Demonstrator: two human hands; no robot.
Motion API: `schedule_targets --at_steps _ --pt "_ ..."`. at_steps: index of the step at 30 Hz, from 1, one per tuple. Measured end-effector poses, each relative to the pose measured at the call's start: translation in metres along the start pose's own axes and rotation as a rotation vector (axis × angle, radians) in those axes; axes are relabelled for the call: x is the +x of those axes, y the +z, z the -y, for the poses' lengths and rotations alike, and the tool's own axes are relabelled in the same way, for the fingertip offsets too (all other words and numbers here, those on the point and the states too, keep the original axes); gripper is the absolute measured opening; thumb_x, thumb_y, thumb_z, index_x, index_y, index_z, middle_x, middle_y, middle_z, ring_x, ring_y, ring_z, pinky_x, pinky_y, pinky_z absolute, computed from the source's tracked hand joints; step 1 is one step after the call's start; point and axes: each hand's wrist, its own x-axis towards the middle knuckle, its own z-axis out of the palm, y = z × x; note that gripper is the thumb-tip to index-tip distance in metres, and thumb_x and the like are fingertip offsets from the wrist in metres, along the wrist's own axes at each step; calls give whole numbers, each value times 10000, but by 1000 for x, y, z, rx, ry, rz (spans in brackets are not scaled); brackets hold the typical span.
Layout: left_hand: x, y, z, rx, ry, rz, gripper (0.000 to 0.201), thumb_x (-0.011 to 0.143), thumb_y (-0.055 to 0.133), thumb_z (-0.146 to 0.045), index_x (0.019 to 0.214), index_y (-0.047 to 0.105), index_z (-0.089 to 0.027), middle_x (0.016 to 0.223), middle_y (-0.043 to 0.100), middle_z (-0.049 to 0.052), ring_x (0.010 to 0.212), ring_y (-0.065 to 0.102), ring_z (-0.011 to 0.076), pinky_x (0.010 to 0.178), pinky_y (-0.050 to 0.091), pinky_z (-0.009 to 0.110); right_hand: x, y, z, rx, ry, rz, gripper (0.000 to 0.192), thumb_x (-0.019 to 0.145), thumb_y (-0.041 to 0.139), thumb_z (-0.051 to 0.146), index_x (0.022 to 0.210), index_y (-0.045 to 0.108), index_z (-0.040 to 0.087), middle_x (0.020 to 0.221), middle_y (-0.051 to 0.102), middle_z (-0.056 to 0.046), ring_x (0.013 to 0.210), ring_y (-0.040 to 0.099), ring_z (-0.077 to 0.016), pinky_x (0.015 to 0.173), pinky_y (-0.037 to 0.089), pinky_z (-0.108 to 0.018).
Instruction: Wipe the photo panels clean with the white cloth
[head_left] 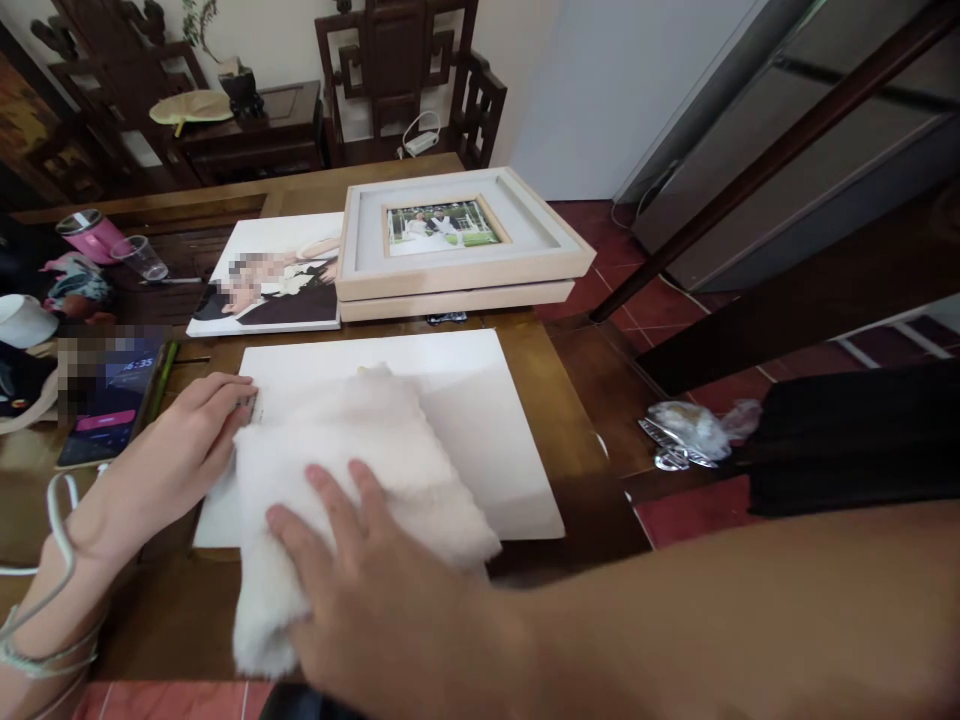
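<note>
A large white board (495, 440), perhaps a photo panel lying face down, rests flat on the wooden table. Over its left and middle part is spread a fluffy white cloth (360, 430). On the cloth lies my right hand (375, 580), fingers spread and pressing it, its thumb at the near folded edge. My left hand (202, 430) is at the board's left edge, its fingers bent together against the edge beside the cloth; the fingertips are partly hidden.
Behind the board are a photo panel (277, 275) and stacked wooden frames (457, 270). At the left sit a phone (112, 400) with a white cable (64, 520), a pink cup (90, 238) and a clear cup (142, 258). The table's right edge (592, 450) is close to the board.
</note>
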Motion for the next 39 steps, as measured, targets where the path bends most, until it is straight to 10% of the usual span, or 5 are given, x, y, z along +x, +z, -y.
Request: schedule_targets --at_steps 9,19,33,39 --pt "-1 -6 -7 -91 -87 -106 439 968 318 -421 1231 553 -159 1206 640 102 1088 613 244 1000 454 381 56 0 -66 -118 254 65 396 950 412 108 1272 634 166 1515 338 -261 1356 329 -498 1012 292 -753" --pt "0 -2 -8 -99 -180 -222 548 975 286 -464 1333 511 -115 1358 584 123 1240 554 253 1078 402 368 14 -23 -14 47 -262 96 301 957 459 228 1052 744 242 1252 641 -162 1203 545 -410 934 419 -680" --pt "-3 0 7 36 -21 -188 391 772 362 -218 1020 664 -192 1149 692 80 1080 644 248 904 508 343 87 -19 -74 131 115 74 276 827 454 68 1021 628 159 1152 630 -146 1066 550 -346 920 420 -584" --pt "-2 3 0 19 -133 -91 484 882 351 -419 1129 637 -115 1255 645 144 1131 630 283 1006 473 403 52 -36 -89 222 221 125 294 772 423 15 954 608 152 930 649 -125 913 616 -312 739 515 -451"
